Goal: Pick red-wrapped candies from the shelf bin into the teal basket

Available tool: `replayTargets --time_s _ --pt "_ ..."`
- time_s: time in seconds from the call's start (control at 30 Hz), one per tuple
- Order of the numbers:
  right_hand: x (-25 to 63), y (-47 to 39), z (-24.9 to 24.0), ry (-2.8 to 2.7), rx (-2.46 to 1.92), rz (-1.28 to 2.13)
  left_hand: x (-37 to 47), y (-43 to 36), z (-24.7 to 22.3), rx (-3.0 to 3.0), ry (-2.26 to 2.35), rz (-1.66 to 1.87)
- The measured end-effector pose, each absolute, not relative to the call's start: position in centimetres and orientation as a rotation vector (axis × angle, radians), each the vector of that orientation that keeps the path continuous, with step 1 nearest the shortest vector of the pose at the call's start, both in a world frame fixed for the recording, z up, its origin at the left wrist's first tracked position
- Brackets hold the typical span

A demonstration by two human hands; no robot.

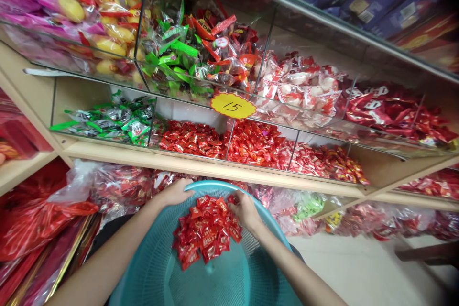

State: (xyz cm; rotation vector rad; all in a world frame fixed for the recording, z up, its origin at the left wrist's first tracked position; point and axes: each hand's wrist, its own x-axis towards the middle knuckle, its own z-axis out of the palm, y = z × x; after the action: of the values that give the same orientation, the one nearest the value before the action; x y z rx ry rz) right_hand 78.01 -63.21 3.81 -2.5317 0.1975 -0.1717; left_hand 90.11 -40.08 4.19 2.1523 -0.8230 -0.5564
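Observation:
A large teal plastic basket (pixel 143 272) fills the lower middle of the head view. My left hand (pixel 178 191) grips its far rim at the left, fingers curled over the edge. Inside the basket lies a heap of small red wrapped candies (pixel 208 229), piled toward the far side. My right hand (pixel 245 209) reaches in over the rim at the heap's right edge, its fingers closed on red candies; how many is hidden.
Ahead stands a shelf (pixel 215 169) with clear compartments of wrapped candies (pixel 193 138). A yellow price tag (pixel 233 105) hangs at its middle. Bagged candies (pixel 122 181) lie beneath. A dark wooden leg (pixel 426 252) stands on the floor at the right.

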Motion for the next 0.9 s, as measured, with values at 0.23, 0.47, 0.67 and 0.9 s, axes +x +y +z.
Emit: replayTargets --time_s 0.23,0.47,0.67,0.9 --pt "77.1 -63.0 3.3 0.242 -2.573 -0.135 90.1 -40.0 4.2 2.174 -0.820 -0.549" --pt "77.4 -61.0 7.4 0.265 -2.704 -0.192 90.3 -40.0 3.7 2.158 -0.826 -0.531" --pt "74.8 -49.6 10.5 -0.103 -2.048 -0.141 90.4 -40.4 3.5 2.165 -0.806 -0.534" --pt "71.6 -42.2 11.0 -0.153 -1.898 0.006 89.8 -40.2 4.8 2.178 -0.795 -0.524"
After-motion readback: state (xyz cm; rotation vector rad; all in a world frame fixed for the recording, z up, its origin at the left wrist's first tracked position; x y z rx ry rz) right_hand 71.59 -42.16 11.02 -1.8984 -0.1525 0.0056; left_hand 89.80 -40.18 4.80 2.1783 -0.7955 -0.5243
